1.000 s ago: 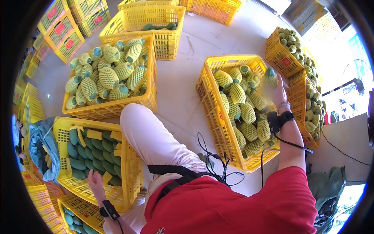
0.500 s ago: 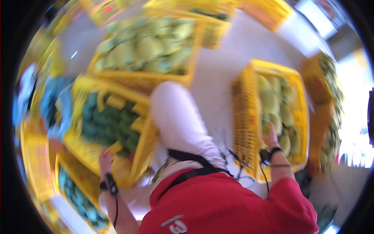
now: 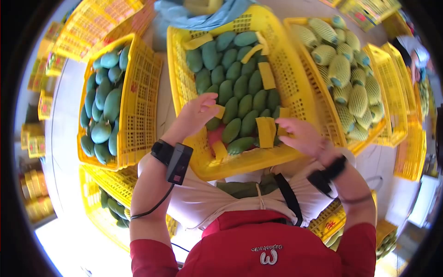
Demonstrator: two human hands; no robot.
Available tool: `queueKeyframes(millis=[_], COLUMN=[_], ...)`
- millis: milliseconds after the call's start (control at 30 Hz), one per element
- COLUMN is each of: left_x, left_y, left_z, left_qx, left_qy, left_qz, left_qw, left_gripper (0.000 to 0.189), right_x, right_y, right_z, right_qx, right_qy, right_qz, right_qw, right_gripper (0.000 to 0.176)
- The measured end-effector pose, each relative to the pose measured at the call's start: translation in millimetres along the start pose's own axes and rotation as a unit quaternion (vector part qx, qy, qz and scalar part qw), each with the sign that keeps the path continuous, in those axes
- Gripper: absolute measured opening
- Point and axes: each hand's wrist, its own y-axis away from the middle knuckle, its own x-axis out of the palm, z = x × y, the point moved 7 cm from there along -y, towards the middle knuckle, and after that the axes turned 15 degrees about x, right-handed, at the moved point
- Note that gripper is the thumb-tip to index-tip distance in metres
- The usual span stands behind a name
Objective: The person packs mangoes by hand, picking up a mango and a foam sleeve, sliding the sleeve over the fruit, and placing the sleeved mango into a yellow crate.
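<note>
My left hand (image 3: 196, 115) is over the left side of a yellow crate (image 3: 295, 87) of green fruit (image 3: 240, 87). Its fingers are bent and a little apart, with the tips beside a small yellow piece (image 3: 219, 111). Over the near right corner, my right hand (image 3: 300, 136) has its fingers apart, close to a wider yellow strip (image 3: 266, 131) lying on the fruit. Whether either hand touches these pieces is unclear. More yellow strips lie along the crate's right side and at its far left corner. Something pink (image 3: 215, 135) shows at the near left.
A crate (image 3: 143, 92) of green fruit stands at the left, and another (image 3: 318, 87) with net-sleeved fruit (image 3: 340, 70) at the right. Blue plastic (image 3: 198, 21) lies beyond the middle crate. Stacked crates (image 3: 410, 152) and a person's arm (image 3: 413, 69) are farther right.
The view has turned left, so the green-fruit crate is now in front of me. My right hand has left the net-sleeved fruit in the right crate; both hands are now over the middle crate.
</note>
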Motion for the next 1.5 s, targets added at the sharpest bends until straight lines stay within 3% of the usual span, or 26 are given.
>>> queueKeyframes(millis=[33, 100, 133, 200, 300, 400, 433, 467, 500, 567, 600, 633, 667, 733, 767, 800, 1033, 1100, 1133, 1200, 1300, 1367, 1433, 1467, 1500], left_x=[-8, -18, -19, -23, -21, -11, -10, -12, -12, -13, -27, -34, -49, -62, -62, -60, -60, -62, -64, -67, -69, -72, -66, -62, -58], left_y=[0, 0, -4, -7, -9, -10, -10, -8, -10, -15, -14, -15, -12, -6, -5, -6, -13, -14, -13, -11, -11, -11, -10, -12, -12], left_z=[4, 3, -10, -21, -20, -12, -12, -16, -17, -12, -17, -18, -21, -21, -20, -22, -25, -25, -24, -22, -23, -27, -15, -14, -17], left_qx=[-0.005, -0.039, -0.004, 0.017, -0.012, -0.020, 0.019, 0.058, 0.054, -0.018, 0.023, 0.021, 0.004, -0.014, -0.022, -0.008, -0.014, -0.009, -0.009, -0.023, 0.001, -0.008, -0.022, -0.019, -0.001], left_qy=[0.049, 0.007, -0.007, -0.017, -0.015, -0.049, -0.103, -0.156, -0.156, -0.186, -0.205, -0.205, -0.167, -0.111, -0.112, -0.112, -0.058, -0.063, -0.063, -0.079, -0.043, -0.027, 0.048, 0.056, 0.056], left_qz=[-0.033, -0.048, -0.055, -0.075, -0.042, -0.030, -0.083, -0.132, -0.132, -0.060, -0.152, -0.156, -0.204, -0.268, -0.274, -0.276, -0.265, -0.261, -0.264, -0.267, -0.294, -0.287, -0.292, -0.274, -0.269], left_qw=[0.998, 0.998, 0.998, 0.997, 0.999, 0.998, 0.991, 0.977, 0.977, 0.981, 0.967, 0.966, 0.965, 0.957, 0.955, 0.955, 0.962, 0.963, 0.962, 0.960, 0.955, 0.957, 0.955, 0.960, 0.961], left_gripper=[0.039, 0.038, 0.039, 0.039, 0.042, 0.046, 0.045, 0.043, 0.043, 0.038, 0.031, 0.031, 0.029, 0.024, 0.024, 0.025, 0.026, 0.028, 0.028, 0.036, 0.043, 0.053, 0.054, 0.048, 0.048], right_x=[27, 70, 89, 113, 138, 85, 69, 59, 62, 61, 76, 89, 102, 168, 195, 216, 253, 242, 238, 222, 170, 119, 76, 58, 40], right_y=[-39, -103, -124, -161, -182, -168, -160, -153, -150, -146, -158, -159, -158, -147, -140, -134, -138, -141, -141, -151, -155, -145, -127, -117, -105], right_z=[-6, -31, -42, -81, -109, -13, 20, 45, 59, 87, 68, 58, 46, 7, -10, -23, -45, -38, -32, -28, -3, 26, 52, 60, 67], right_qx=[-0.016, 0.002, -0.003, 0.149, 0.165, 0.046, 0.033, 0.024, 0.025, -0.041, -0.024, -0.016, -0.011, -0.154, -0.191, -0.227, -0.327, -0.296, -0.298, -0.166, -0.084, -0.037, -0.062, -0.065, -0.039], right_qy=[0.104, 0.275, 0.284, 0.358, 0.388, 0.170, 0.052, -0.068, -0.069, -0.387, -0.388, -0.198, 0.001, 0.262, 0.331, 0.396, 0.468, 0.377, 0.378, 0.276, 0.171, 0.160, -0.019, -0.016, -0.143], right_qz=[0.042, 0.096, 0.114, 0.111, 0.167, 0.059, 0.064, 0.068, 0.072, 0.140, 0.161, 0.158, 0.150, 0.221, 0.251, 0.277, 0.231, 0.238, 0.238, 0.276, 0.257, 0.247, 0.305, 0.289, 0.292], right_qw=[0.994, 0.957, 0.952, 0.915, 0.891, 0.983, 0.996, 0.995, 0.995, 0.910, 0.907, 0.967, 0.989, 0.927, 0.889, 0.845, 0.788, 0.845, 0.843, 0.905, 0.948, 0.955, 0.950, 0.955, 0.945], right_gripper=[0.045, 0.050, 0.050, 0.047, 0.039, 0.021, 0.022, 0.023, 0.023, 0.031, 0.038, 0.040, 0.042, 0.043, 0.045, 0.047, 0.066, 0.065, 0.065, 0.062, 0.059, 0.052, 0.055, 0.055, 0.057])
